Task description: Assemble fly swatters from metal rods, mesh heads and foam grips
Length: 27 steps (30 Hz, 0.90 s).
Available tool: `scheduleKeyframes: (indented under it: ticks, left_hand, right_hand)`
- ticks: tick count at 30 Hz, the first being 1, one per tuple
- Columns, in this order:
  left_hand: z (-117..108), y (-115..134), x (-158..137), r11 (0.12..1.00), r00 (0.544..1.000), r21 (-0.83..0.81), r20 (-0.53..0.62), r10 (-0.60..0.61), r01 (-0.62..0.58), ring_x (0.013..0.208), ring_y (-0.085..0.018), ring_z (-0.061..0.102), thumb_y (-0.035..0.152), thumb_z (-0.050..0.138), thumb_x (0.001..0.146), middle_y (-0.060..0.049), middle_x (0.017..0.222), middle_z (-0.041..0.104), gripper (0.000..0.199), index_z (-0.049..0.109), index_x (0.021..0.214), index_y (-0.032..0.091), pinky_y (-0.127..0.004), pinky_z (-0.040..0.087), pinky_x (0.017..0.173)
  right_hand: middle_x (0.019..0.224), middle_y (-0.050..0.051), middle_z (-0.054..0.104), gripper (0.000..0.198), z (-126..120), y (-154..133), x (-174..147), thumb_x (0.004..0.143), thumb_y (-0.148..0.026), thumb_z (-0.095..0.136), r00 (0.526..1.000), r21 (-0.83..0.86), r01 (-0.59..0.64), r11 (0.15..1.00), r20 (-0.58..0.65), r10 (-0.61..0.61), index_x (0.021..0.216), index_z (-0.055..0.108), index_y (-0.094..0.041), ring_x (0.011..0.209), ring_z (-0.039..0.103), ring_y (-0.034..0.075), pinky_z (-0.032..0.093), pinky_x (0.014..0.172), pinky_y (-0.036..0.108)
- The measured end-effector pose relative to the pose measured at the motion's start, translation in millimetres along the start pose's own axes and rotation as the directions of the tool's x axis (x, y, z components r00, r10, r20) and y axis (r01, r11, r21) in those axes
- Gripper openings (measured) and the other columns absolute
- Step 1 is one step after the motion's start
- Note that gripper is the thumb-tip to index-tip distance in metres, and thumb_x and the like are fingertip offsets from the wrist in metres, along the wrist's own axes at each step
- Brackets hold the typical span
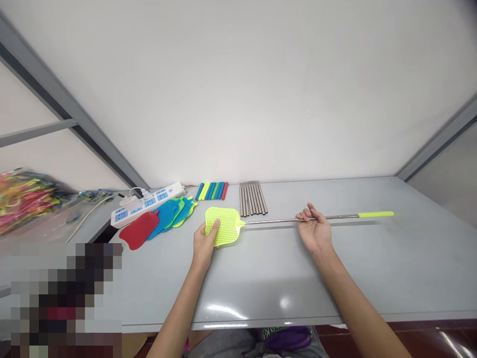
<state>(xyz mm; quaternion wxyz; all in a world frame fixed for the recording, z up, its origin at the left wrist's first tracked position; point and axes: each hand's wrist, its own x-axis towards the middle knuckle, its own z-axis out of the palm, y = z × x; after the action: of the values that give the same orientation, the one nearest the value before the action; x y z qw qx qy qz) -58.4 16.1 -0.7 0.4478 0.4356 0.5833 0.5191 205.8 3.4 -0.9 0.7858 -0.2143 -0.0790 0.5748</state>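
A yellow fly swatter (228,233) with an extended metal rod lies crosswise in front of me, a little above the table. My left hand (204,243) grips the left edge of its mesh head, thumb on top. Turned palm up, my right hand (316,231) has its fingers curled about the middle of the rod (272,221). The yellow handle sleeve (376,215) is at the rod's right end, free of both hands. Behind the swatter head stand rows of coloured handle sleeves (212,191) and metal telescopic rods (253,199).
Loose swatter heads, among them a red one (139,230) and a blue one (164,219), lie fanned at the left. Beside them is a white power strip (149,203) with plugs and cables. Bagged colourful items (30,201) sit farther left. A wall (238,99) rises behind the grey table (261,288).
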Motion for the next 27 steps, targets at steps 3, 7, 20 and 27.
scheduleKeyframes:
  ticks: [3,7,20,27]
  left_hand:
    - [0,-3,1,0.999,1.000,-0.037,-0.003,0.029,-0.029,0.055,-0.015,0.057,0.048,0.059,0.059,-0.007,0.073,0.064,0.047,0.060,0.089,0.011,-0.021,0.042,0.043]
    - [-2,-4,1,0.995,0.996,0.041,0.005,0.091,-0.091,0.066,-0.017,0.058,0.047,0.054,0.066,-0.007,0.080,0.064,0.044,0.058,0.093,0.013,-0.026,0.045,0.058]
    - [1,0,-3,0.525,0.812,0.765,-0.005,0.583,-0.373,0.118,-0.027,0.027,0.043,0.046,0.073,-0.016,0.127,0.029,0.067,0.023,0.128,0.013,-0.041,0.027,0.093]
    - [39,-5,-31,0.188,0.642,0.647,0.593,0.485,-0.739,0.114,-0.021,0.032,0.025,0.034,0.083,-0.008,0.121,0.041,0.030,0.044,0.111,0.020,-0.039,0.024,0.095]
  right_hand:
    - [0.058,-0.003,0.036,0.017,-1,-1,1,0.071,-0.008,0.040,1.000,0.006,-0.010,1.000,-0.001,0.010,0.081,0.051,-0.016,0.047,0.038,0.007,0.040,0.050,0.024]
    - [0.060,-0.003,0.038,0.018,-3,-1,2,0.071,-0.006,0.040,1.000,0.020,-0.030,0.999,-0.006,0.030,0.081,0.050,-0.017,0.047,0.039,0.007,0.040,0.050,0.025]
    - [0.046,-0.007,0.028,0.015,-11,7,9,0.079,-0.013,0.035,0.965,0.213,-0.222,0.951,-0.094,0.246,0.067,0.043,-0.016,0.039,0.031,0.006,0.034,0.045,0.022]
    - [0.047,-0.007,0.029,0.015,-7,13,11,0.080,-0.014,0.035,0.948,0.165,-0.283,0.945,-0.099,0.302,0.067,0.043,-0.016,0.039,0.031,0.006,0.033,0.045,0.021]
